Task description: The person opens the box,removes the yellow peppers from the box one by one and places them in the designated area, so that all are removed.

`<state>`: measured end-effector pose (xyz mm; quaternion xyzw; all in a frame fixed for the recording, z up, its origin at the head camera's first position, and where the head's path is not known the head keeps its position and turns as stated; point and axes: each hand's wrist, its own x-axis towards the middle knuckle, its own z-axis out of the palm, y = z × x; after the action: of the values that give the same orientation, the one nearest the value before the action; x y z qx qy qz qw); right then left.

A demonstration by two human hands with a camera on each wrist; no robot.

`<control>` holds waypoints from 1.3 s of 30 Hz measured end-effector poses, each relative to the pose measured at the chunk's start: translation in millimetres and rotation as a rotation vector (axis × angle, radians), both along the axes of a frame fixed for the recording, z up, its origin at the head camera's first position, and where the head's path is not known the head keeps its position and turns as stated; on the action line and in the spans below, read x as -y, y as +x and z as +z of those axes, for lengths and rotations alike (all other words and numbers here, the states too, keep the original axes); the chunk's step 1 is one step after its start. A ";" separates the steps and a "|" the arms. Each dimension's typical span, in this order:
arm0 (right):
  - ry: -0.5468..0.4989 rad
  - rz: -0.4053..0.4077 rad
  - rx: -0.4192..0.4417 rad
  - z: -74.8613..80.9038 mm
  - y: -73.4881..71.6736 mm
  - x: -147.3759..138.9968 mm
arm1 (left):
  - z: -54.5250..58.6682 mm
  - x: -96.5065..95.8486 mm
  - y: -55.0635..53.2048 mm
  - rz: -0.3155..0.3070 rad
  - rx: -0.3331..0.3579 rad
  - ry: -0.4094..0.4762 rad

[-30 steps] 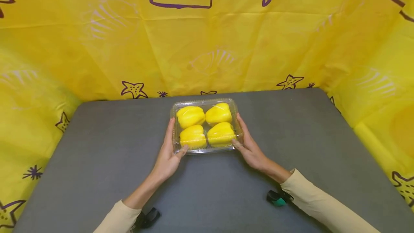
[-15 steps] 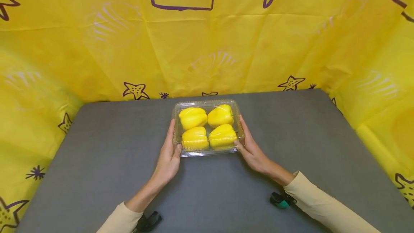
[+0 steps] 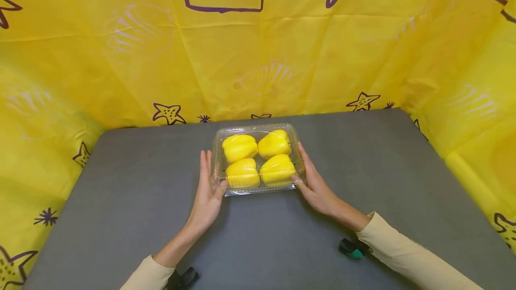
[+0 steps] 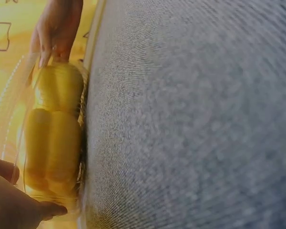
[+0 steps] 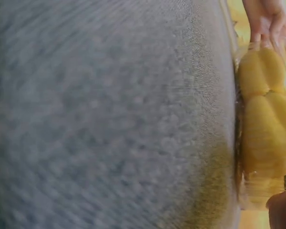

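A clear plastic clamshell container (image 3: pixel 258 127) with its lid down sits at the middle of the table, several yellow bell peppers (image 3: pixel 242 171) inside. My left hand (image 3: pixel 207 205) is at its left side, thumb at the near corner and fingers straight, standing a little off the wall. On the opposite side my right hand (image 3: pixel 318 194) holds the container, thumb over the near corner and fingers along the wall. The left wrist view shows the peppers (image 4: pixel 55 148) through the plastic, close over the cloth, between both hands. In the right wrist view my right thumb (image 5: pixel 283 210) shows below them.
A grey cloth-covered table (image 3: pixel 133 191) lies under everything. Yellow printed fabric (image 3: pixel 225 66) rises behind it and at both sides. Dark wrist-worn devices (image 3: pixel 352 249) hang below the beige sleeves (image 3: pixel 407 249).
The fingers of my left hand have come away from the container's left wall and spread outward. My right hand and the container stay nearly in place.
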<state>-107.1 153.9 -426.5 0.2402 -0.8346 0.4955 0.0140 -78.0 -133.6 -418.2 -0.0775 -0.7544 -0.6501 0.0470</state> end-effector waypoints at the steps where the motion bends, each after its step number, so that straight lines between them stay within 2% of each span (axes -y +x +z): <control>1: 0.002 -0.003 -0.001 0.2 -0.4 -0.1 | 0.5 -0.2 0.4 0.005 0.002 0.003; 7: 0.022 -0.008 0.013 2.0 -0.6 -0.3 | 1.1 -1.2 2.9 0.026 0.007 0.024; 23: 0.065 -0.028 0.029 5.1 2.5 -2.0 | -2.1 -0.7 0.3 0.013 0.043 0.130; 39: 0.083 -0.031 0.027 10.5 4.3 -5.8 | -4.2 -0.7 -3.9 0.066 0.057 0.085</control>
<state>-102.8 159.7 -416.0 0.2207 -0.8581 0.4635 0.0006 -81.9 -132.9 -422.4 -0.0317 -0.7293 -0.6816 0.0501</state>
